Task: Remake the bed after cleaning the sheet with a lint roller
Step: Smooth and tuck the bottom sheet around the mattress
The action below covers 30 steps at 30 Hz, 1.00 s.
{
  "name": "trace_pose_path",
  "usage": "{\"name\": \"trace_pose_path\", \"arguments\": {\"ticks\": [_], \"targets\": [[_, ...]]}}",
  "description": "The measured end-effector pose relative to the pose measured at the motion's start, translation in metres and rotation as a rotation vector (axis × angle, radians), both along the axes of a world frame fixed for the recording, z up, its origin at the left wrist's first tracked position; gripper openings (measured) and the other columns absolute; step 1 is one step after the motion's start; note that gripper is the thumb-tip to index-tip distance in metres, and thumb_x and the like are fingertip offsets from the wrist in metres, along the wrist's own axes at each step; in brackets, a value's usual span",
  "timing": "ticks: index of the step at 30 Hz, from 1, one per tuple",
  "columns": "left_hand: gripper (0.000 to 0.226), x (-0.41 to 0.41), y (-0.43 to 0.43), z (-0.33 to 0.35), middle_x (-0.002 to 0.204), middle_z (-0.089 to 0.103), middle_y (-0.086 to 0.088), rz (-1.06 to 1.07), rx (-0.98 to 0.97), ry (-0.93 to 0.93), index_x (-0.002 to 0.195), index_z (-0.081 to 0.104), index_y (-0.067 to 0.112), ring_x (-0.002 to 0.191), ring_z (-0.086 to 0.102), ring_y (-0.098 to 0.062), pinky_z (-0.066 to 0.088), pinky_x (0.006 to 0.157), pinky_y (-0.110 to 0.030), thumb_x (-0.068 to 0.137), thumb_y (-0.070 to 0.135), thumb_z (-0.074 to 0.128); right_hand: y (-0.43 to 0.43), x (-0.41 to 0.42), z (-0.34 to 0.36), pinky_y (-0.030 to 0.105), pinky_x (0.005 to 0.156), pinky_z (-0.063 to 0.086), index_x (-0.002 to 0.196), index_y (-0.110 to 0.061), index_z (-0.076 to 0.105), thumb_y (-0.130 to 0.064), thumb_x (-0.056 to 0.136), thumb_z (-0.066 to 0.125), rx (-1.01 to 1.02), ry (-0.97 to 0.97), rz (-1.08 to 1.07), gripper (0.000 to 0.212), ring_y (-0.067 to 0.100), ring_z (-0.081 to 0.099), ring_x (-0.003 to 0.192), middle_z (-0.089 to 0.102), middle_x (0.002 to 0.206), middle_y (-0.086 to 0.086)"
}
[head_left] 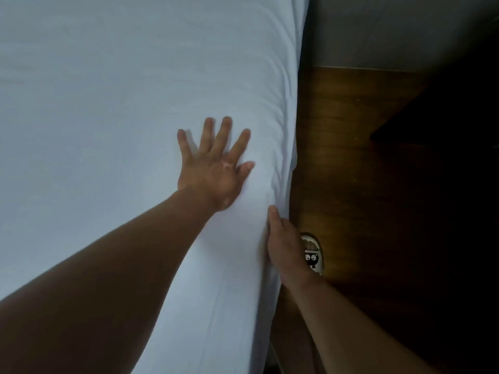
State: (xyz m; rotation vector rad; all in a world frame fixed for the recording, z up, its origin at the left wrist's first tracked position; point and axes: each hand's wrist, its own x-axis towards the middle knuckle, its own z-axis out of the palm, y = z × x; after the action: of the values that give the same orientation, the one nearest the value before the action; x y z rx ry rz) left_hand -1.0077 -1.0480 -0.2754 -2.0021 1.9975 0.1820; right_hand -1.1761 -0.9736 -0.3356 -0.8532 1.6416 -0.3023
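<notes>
White sheet (108, 103) covers the whole bed and lies mostly smooth across the top. It runs to the long side edge, where it rolls over and drops toward the floor. Along that edge the cloth bunches into a row of short creases, thickest just beyond the hands. The left hand (213, 171) lies flat on the sheet close to the edge, palm down, fingers straight and spread wide, holding nothing. The right hand (283, 247) sits just nearer, right at the brink of the mattress, with its thumb up on the sheet. Its fingers go down over the side out of sight, so I cannot tell whether they grip the cloth or only rest against it. Beside the bed runs a strip of brown wooden floor (351, 184), narrow near the person and a little wider farther off. It is bounded by a grey wall (391, 31) at the far end and a dark mass (459, 157) on the right, too shadowed to make out. A pale slipper (313, 255) with a cartoon face stands on the floor, tight against the bedside under the right wrist.
</notes>
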Motion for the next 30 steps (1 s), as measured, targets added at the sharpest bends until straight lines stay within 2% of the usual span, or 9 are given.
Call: {"name": "trace_pose_path", "arguments": {"ticks": [4,6,9,13,16,19,25,28,30], "targets": [[0.062,-0.021,0.091,0.025,0.168,0.004,-0.008,-0.118,-0.099,0.149,0.159,0.009,0.033,0.154,0.002,-0.033,0.0,0.117,-0.066,0.102,0.057,0.016,0.041,0.004,0.002,0.03,0.07,0.045,0.082,-0.015,0.06,-0.028,0.099,0.051,-0.151,0.106,-0.057,0.023,0.02,0.059,0.078,0.06,0.077,-0.006],[0.061,-0.023,0.145,0.024,0.167,0.011,-0.01,-0.092,-0.119,0.192,0.159,0.018,0.03,0.153,0.009,-0.034,0.01,0.117,-0.068,0.103,0.053,0.026,0.051,0.004,0.004,0.035,0.067,0.049,0.079,-0.013,0.057,-0.017,0.098,0.051,-0.213,0.135,-0.07,0.02,0.02,0.058,0.074,0.059,0.075,-0.003],[0.06,-0.013,0.191,0.012,0.167,0.009,-0.009,-0.018,-0.108,0.196,0.159,0.017,0.032,0.154,0.008,-0.033,0.014,0.116,-0.068,0.103,0.053,0.029,0.046,-0.007,-0.004,0.042,0.074,0.049,0.087,-0.007,0.055,-0.019,0.1,0.047,-0.286,0.187,-0.183,0.02,0.029,0.058,0.08,0.06,0.083,0.007],[0.061,-0.021,0.202,-0.005,0.167,0.01,-0.011,-0.029,-0.06,0.115,0.158,0.02,0.032,0.154,0.006,-0.035,0.014,0.115,-0.068,0.103,0.057,0.024,0.044,-0.004,-0.014,0.041,0.086,0.048,0.102,-0.003,0.054,-0.025,0.105,0.036,-0.341,0.224,-0.224,0.028,0.033,0.059,0.094,0.06,0.098,0.016],[0.063,-0.03,0.202,-0.014,0.167,0.006,-0.01,0.021,-0.061,0.039,0.159,0.016,0.034,0.154,0.001,-0.035,0.009,0.117,-0.067,0.102,0.061,0.02,0.043,0.003,-0.022,0.037,0.085,0.045,0.103,-0.001,0.057,-0.026,0.106,0.036,-0.378,0.156,-0.078,0.032,0.035,0.061,0.098,0.063,0.106,0.02],[0.062,-0.036,0.204,-0.013,0.167,0.009,-0.011,-0.017,-0.08,0.068,0.158,0.018,0.034,0.154,0.004,-0.035,0.008,0.117,-0.067,0.102,0.06,0.023,0.027,-0.02,-0.037,0.042,0.084,0.043,0.099,0.003,0.058,-0.024,0.106,0.038,-0.489,0.279,0.156,0.034,0.041,0.059,0.099,0.063,0.105,0.027],[0.062,-0.027,0.257,-0.007,0.168,0.005,-0.008,-0.063,-0.064,0.087,0.159,0.016,0.032,0.154,0.001,-0.032,0.01,0.118,-0.066,0.103,0.057,0.025,0.04,-0.039,-0.028,0.026,0.07,0.036,0.107,-0.01,0.054,-0.042,0.106,0.034,-0.335,0.222,0.042,0.038,0.024,0.055,0.096,0.056,0.101,0.007],[0.062,-0.029,0.285,-0.009,0.167,0.007,-0.009,-0.037,-0.085,0.11,0.159,0.018,0.031,0.154,0.002,-0.032,0.012,0.118,-0.065,0.103,0.055,0.027,0.084,-0.054,-0.015,0.031,0.095,0.04,0.137,-0.014,0.051,-0.057,0.102,0.034,-0.015,-0.013,0.059,0.058,0.027,0.053,0.122,0.055,0.135,0.01],[0.062,-0.038,0.297,-0.008,0.168,0.007,-0.008,-0.007,-0.086,0.117,0.159,0.017,0.031,0.154,0.002,-0.032,0.011,0.119,-0.064,0.103,0.057,0.021,0.147,-0.057,-0.017,0.039,0.101,0.042,0.136,-0.02,0.055,-0.068,0.095,0.038,0.249,-0.163,0.064,0.065,0.026,0.055,0.12,0.059,0.132,0.004]]}}
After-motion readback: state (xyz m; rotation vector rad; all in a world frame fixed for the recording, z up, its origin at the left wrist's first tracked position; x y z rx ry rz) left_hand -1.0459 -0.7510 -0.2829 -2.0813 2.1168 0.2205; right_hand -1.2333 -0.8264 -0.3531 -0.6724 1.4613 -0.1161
